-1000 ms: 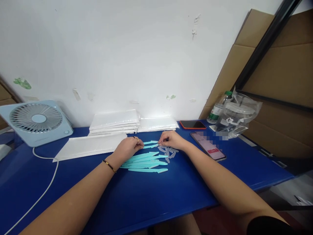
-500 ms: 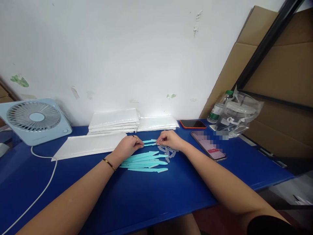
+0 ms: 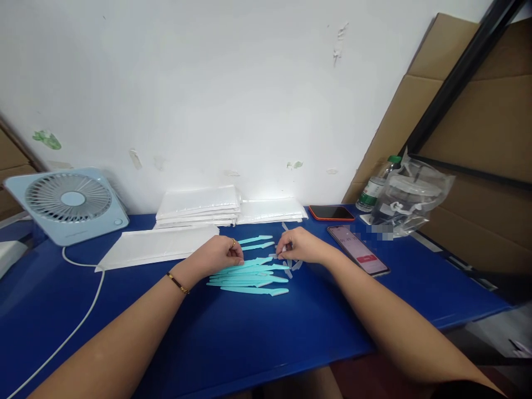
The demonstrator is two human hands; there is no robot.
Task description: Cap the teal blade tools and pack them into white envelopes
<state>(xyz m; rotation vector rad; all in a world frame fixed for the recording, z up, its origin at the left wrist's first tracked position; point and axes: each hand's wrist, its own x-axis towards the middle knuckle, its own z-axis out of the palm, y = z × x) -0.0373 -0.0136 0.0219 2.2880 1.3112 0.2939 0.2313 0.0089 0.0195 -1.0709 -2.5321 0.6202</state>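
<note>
Several turquoise eyebrow razors [image 3: 253, 281] lie in a loose fanned pile on the blue table, blades toward the right. Two more razors [image 3: 260, 245] are set apart just beyond it. My left hand [image 3: 218, 256] is closed, its thumb and fingertips pinched at the handle of the pile's uppermost razor [image 3: 256, 262]. To the right, my right hand [image 3: 303, 245] pinches a small clear blade cap [image 3: 284, 249], partly hidden by the fingers. Other clear caps [image 3: 287, 272] are scattered under and around that hand.
White padded envelopes [image 3: 197, 204] are stacked against the wall, with more lying flat [image 3: 145, 246]. A blue fan [image 3: 70, 199] with a white cable stands left. Two phones, one orange-edged [image 3: 331, 213] and one lit [image 3: 357, 249], a bottle [image 3: 374, 188] and a bagged cup [image 3: 409, 194] are right.
My left hand has let go of the two razors beyond the pile and come down to the pile. My right hand has drawn away from their blade ends to the right, over the caps.
</note>
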